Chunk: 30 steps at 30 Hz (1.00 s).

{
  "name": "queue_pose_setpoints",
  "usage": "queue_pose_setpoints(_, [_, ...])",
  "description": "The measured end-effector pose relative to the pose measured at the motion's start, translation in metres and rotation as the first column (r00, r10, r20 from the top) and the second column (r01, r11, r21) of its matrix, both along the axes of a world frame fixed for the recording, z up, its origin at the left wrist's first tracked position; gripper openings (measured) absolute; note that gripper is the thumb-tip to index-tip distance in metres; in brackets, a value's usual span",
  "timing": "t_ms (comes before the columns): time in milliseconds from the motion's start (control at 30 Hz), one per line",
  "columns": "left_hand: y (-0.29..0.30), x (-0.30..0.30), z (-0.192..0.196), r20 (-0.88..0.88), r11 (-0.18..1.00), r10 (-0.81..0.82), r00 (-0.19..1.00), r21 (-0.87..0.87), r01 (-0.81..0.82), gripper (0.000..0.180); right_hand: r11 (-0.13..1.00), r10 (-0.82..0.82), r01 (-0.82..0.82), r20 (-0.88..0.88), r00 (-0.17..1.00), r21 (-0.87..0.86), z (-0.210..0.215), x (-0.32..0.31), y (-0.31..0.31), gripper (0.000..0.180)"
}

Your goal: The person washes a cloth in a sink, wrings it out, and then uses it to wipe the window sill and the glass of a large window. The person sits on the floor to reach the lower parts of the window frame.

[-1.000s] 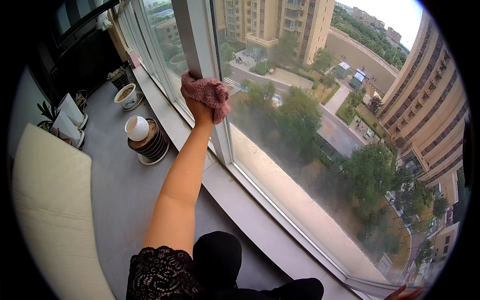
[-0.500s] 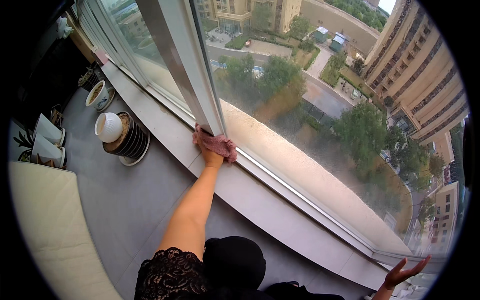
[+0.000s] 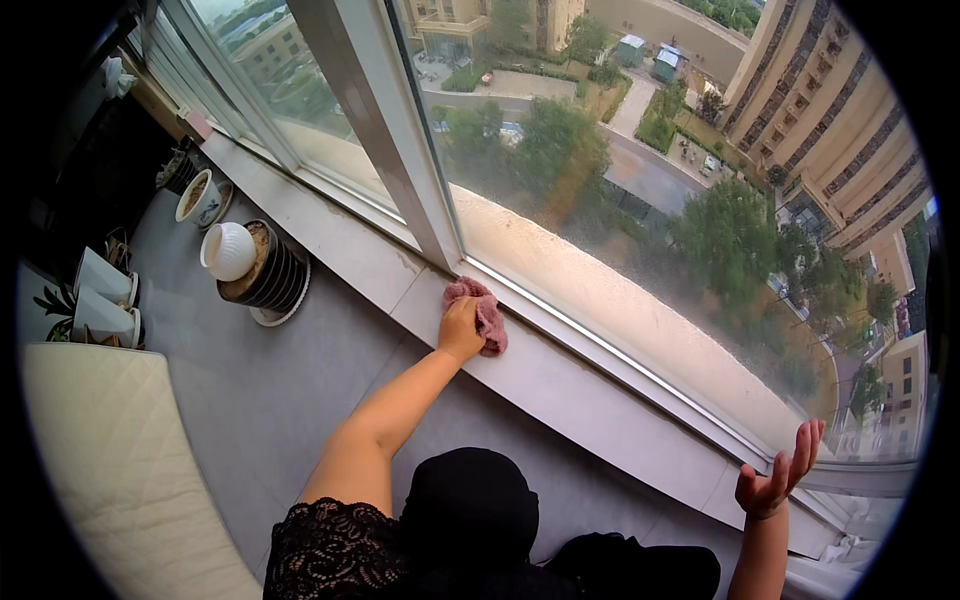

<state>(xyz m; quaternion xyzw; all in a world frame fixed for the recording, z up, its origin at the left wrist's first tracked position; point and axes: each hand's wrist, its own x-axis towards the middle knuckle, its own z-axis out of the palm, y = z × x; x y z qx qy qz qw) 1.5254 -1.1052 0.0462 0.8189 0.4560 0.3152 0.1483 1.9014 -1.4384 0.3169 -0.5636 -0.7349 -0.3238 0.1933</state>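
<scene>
My left hand [image 3: 461, 329] presses a crumpled pink cloth [image 3: 483, 309] onto the pale stone window sill [image 3: 560, 385], just below the foot of the grey window post [image 3: 372, 110]. The cloth lies against the lower window frame. My left arm reaches up from the lower middle of the view. My right hand [image 3: 778, 475] is raised at the lower right, palm open and fingers spread, close to the window glass [image 3: 640, 180] and holding nothing.
A stack of dark plant pots with a white bowl upside down on top [image 3: 255, 268] stands on the grey floor [image 3: 260, 390] at left. Another pot [image 3: 198, 197] sits behind it. White planters [image 3: 105, 295] and a cream padded cushion [image 3: 110, 460] lie at far left.
My left hand has slid the pink cloth down the window post to the sill. My right hand has come up higher into view at the lower right.
</scene>
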Motion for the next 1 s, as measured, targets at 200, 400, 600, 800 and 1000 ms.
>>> queue_pose_setpoints(200, [0.04,0.003,0.059,0.113,0.99,0.052,0.992,0.123,-0.066,0.051,0.97,0.117,-0.132,-0.084,0.99,-0.205,-0.022,-0.018,0.007,0.035])
queue_pose_setpoints(400, [-0.005,0.049,0.013,-0.161,0.991,0.117,0.98,0.082,-0.105,0.058,0.925,0.105,-0.147,-0.138,0.985,-0.349,-0.027,-0.038,0.032,0.036])
queue_pose_setpoints(600, [-0.077,0.101,0.035,-0.162,0.674,-0.721,0.674,0.062,0.736,0.037,0.88,0.097,-0.186,-0.218,0.971,-0.437,-0.047,-0.057,0.062,0.043])
queue_pose_setpoints(800, [-0.052,0.079,0.035,-0.329,0.652,-0.691,0.643,0.099,0.752,0.047,0.706,0.186,-0.273,-0.2,0.962,-0.654,-0.089,-0.076,0.084,0.046])
queue_pose_setpoints(1000, [0.052,-0.111,-0.009,-0.425,0.993,0.091,0.9,0.109,-0.049,0.07,0.572,0.191,-0.306,-0.238,0.952,-0.761,-0.135,-0.069,0.055,0.046])
